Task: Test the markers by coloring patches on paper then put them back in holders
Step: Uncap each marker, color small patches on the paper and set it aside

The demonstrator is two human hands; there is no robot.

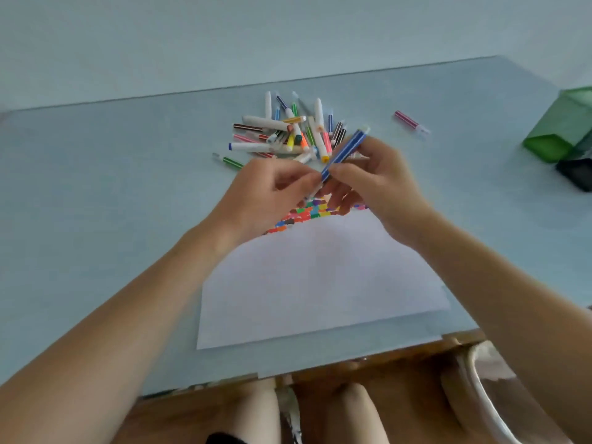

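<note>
Both hands met above the far end of the white paper sheet (320, 277), which lay flat on the pale blue surface (96, 187). The right hand (381, 184) pinched a blue-striped marker (344, 153), tilted up and away; the left hand (269, 193) had its grip closed on the marker's lower end. Coloured patches (307, 213) showed on the paper beneath the hands. Beyond the paper lay a pile of loose markers (288, 133); a pink-striped marker (410, 121) lay apart to the pile's right, and a green translucent holder (560, 129) lay tipped further right.
</note>
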